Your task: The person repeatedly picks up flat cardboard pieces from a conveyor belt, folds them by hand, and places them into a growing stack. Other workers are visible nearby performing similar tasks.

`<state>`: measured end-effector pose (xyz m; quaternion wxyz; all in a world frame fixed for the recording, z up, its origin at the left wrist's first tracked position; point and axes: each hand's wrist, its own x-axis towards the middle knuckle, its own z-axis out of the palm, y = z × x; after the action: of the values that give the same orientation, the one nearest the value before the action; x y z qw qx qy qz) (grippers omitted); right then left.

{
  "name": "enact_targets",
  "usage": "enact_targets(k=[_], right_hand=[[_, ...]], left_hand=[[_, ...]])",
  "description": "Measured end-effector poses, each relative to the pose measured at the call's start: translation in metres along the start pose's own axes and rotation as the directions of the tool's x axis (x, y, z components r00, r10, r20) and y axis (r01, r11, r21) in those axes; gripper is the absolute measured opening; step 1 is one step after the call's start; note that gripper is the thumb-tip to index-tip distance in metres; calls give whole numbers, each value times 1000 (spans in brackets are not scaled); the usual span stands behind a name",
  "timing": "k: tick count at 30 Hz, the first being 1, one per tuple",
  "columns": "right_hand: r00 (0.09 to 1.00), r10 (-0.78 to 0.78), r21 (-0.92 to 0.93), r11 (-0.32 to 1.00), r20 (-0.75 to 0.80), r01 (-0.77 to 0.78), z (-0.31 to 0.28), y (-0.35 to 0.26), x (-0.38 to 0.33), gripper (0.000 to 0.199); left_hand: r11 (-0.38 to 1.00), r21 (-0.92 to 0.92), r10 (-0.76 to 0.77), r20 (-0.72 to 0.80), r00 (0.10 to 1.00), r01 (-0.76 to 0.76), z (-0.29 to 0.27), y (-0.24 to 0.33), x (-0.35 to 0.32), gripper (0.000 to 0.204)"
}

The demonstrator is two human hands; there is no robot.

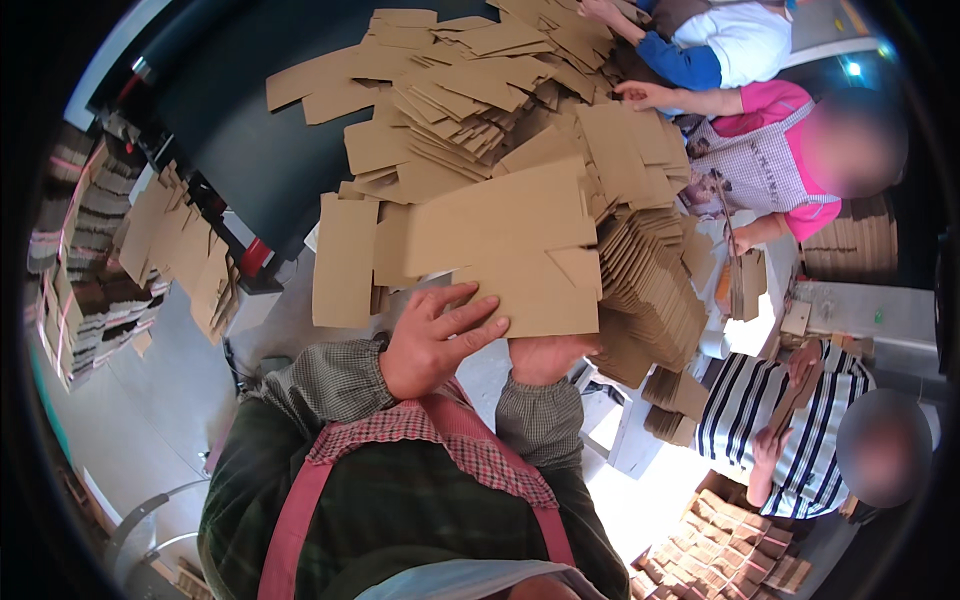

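A flat brown cardboard blank (500,250) with cut slots and flaps is held up in front of my chest. My left hand (437,335) rests on its near left edge, fingers stretched over the upper face. Underneath the near edge, my right hand (550,357) supports the blank, and its fingers are hidden below the board. Just beyond lies a large loose heap of similar blanks (450,110). To the right of the held piece, a tight stack of blanks (650,290) leans with its edges showing.
A dark belt-like surface (215,110) runs at the far left. Strapped cardboard bundles (75,250) stand on the left. One person in pink (770,110) and another in stripes (770,430) handle cardboard at right; a third reaches in above. More bundles (715,550) lie lower right.
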<state>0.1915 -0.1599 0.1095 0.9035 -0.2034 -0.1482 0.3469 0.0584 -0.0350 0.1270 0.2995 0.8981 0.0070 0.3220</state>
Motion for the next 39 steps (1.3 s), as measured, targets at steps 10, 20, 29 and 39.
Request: enact_targets(k=[10,20,29,39], right_hand=[[950,122,-564,780,-287,-271,-3,-4,24,39],[908,-178,-803,552,-378,-226,-19,20,58,55],[761,482,-437,626,-434,-646,-19,-1,70,41],[751,445,-351,688,-488,-635,-15,5,63,38]], left_hand=[[683,-387,-632,111,767,619,-41,-78,5,59],[662,-420,-594,211,777,620,-21,-47,-30,47],[637,-367,-509,460,727,678,-27,-84,-7,72],[437,-507,-566,486,665,743,-20,-76,-15,83]])
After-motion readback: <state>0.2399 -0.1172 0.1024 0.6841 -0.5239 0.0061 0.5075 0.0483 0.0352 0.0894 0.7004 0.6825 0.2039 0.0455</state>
